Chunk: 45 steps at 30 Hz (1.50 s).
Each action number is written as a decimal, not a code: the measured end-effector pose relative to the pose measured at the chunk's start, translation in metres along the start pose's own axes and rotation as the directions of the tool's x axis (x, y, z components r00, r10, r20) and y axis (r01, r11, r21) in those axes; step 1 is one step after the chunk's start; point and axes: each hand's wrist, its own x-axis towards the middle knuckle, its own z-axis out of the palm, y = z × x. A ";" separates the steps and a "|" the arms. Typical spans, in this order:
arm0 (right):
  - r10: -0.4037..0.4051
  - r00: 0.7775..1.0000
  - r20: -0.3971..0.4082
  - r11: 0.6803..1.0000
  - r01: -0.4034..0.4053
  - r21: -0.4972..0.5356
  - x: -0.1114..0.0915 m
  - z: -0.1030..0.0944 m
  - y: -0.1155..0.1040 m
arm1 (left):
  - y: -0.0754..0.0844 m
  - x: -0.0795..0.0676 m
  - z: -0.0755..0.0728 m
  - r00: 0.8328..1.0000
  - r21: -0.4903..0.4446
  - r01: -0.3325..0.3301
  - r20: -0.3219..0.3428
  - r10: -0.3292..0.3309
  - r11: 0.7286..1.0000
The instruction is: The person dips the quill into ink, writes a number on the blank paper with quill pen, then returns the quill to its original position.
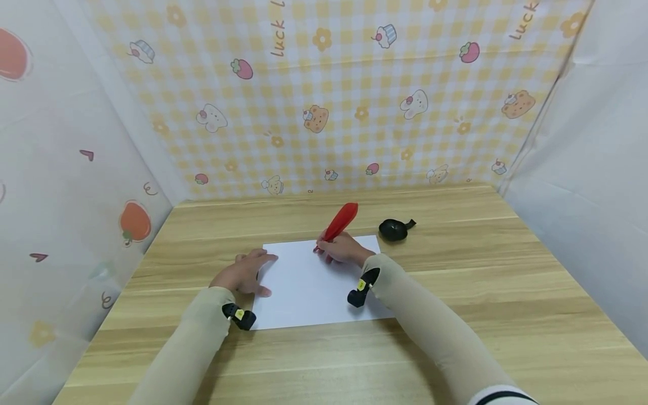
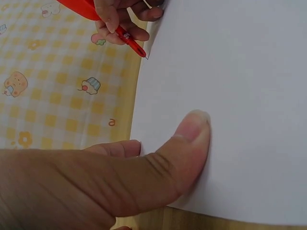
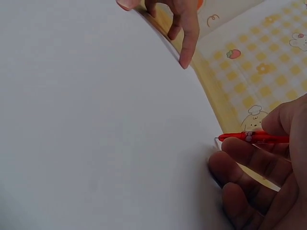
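a white sheet of paper (image 1: 314,281) is laid flat on the wooden desk (image 1: 455,270), about midway between the desk's left and right edges and nearer its front edge than its back. the paper's left edge is pressed down by the left hand (image 1: 245,275): the fingers are stretched out and relaxed, the thumb (image 2: 189,143) lying flat on the sheet and the other fingers spread along its left margin, nothing being grasped. in the right wrist view those fingertips (image 3: 187,52) are seen resting across the sheet's border.

a red feather-shaped pen (image 1: 338,224) is gripped by the right hand (image 1: 341,248) near the paper's far edge, close to its back right corner. the pen's thin shaft is pinched between the thumb and the curled fingers, and the red plume is tilted up and away toward the back of the desk. the tip (image 2: 144,55) is brought down at the far edge of the sheet; whether it actually touches the paper cannot be told. no marks are seen on the sheet.

a small black rounded object with a short spout-like end (image 1: 395,229) is set on the desk just beyond the paper's back right corner, apart from both hands. the desk is enclosed on three sides by patterned sheets, the back one yellow-checked (image 1: 324,101).
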 end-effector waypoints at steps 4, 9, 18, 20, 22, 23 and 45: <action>0.010 1.000 -0.001 1.000 -0.010 -0.011 -0.003 0.001 -0.002 | 0.001 0.000 0.000 1.000 -0.001 0.000 0.002 0.000 1.000; 0.005 1.000 0.010 0.999 -0.004 -0.040 -0.007 0.001 -0.003 | 0.001 0.000 0.000 1.000 -0.009 0.008 0.004 -0.008 1.000; -0.002 0.999 0.051 1.000 0.004 -0.029 -0.009 0.002 -0.004 | 0.002 -0.001 -0.001 1.000 0.001 0.010 -0.001 -0.010 1.000; -0.003 0.998 0.058 1.000 0.004 -0.021 -0.011 0.002 -0.004 | 0.002 -0.001 -0.001 1.000 0.014 0.003 -0.002 -0.003 1.000; -0.002 0.998 0.063 1.000 0.003 -0.015 -0.012 0.003 -0.004 | 0.002 -0.001 -0.001 1.000 0.026 -0.003 -0.003 0.003 1.000; -0.004 0.998 0.063 1.000 0.005 -0.015 -0.012 0.003 -0.004 | 0.002 -0.001 -0.001 1.000 0.026 -0.002 -0.003 0.002 1.000; -0.025 0.993 0.118 1.000 0.025 0.003 -0.022 0.004 -0.002 | 0.001 0.000 0.000 1.000 0.028 -0.010 0.000 0.010 1.000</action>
